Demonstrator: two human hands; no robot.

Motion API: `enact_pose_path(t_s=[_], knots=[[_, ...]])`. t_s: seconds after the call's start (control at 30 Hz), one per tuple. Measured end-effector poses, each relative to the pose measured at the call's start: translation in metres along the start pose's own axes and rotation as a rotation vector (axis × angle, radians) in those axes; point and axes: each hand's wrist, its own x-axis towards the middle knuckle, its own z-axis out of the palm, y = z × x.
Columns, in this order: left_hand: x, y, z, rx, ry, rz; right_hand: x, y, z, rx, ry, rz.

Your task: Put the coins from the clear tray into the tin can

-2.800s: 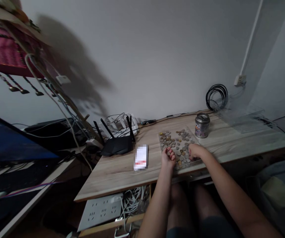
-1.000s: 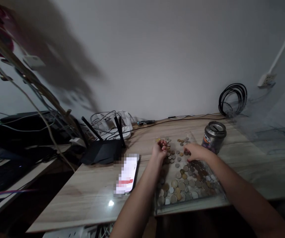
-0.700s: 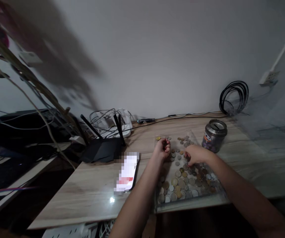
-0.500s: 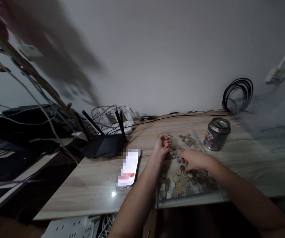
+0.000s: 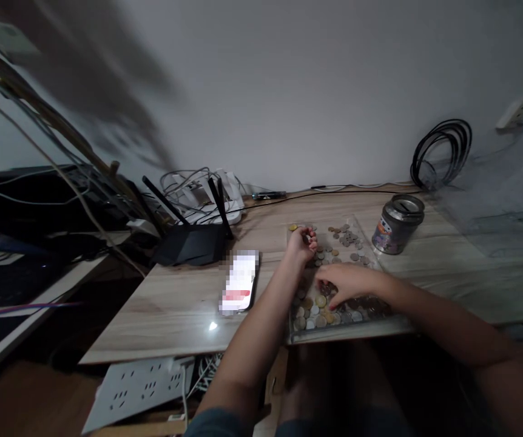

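Coins (image 5: 320,320) of silver, gold and copper tones lie spread in a shallow clear tray (image 5: 298,340) at the desk's front. Over the tray's far left part, my left hand (image 5: 304,244) is closed with its fingers curled. What it holds, if anything, cannot be made out. My right hand (image 5: 346,280) reaches in from the right, palm down over the coins. Its thumb and fingers are apart, with coins showing beneath them. Smaller groups of coins (image 5: 347,237) sit toward the tray's far side. A coin-bank tin (image 5: 397,226) with a slotted lid stands right of the tray.
A lit phone (image 5: 239,282) lies left of my left forearm. Behind it stands a black router (image 5: 193,244) with antennas, near white cabled devices (image 5: 225,209). A coiled black cable (image 5: 443,152) leans against the wall. A power strip (image 5: 138,388) sits below the desk edge.
The camera view has tilted, so the desk sits higher in the picture. My right hand has shifted left and nearer across the coins, its thumb more spread. My left hand remains curled.
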Motion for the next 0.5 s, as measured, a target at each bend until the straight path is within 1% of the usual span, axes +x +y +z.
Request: enact_pose_path(t_s=[0.13,0.3,0.5], knots=[[0.002,0.001,0.0,-0.021,0.005,0.014,-0.004,-0.005,0.004,0.038,-0.073,0.003],[0.005,0.003,0.001,-0.044,0.054,-0.005,-0.025,-0.015,0.005,0.03,-0.039,-0.032],[0.003,0.002,0.002,-0.014,0.02,-0.008,-0.041,-0.018,0.013,0.066,-0.1,0.071]])
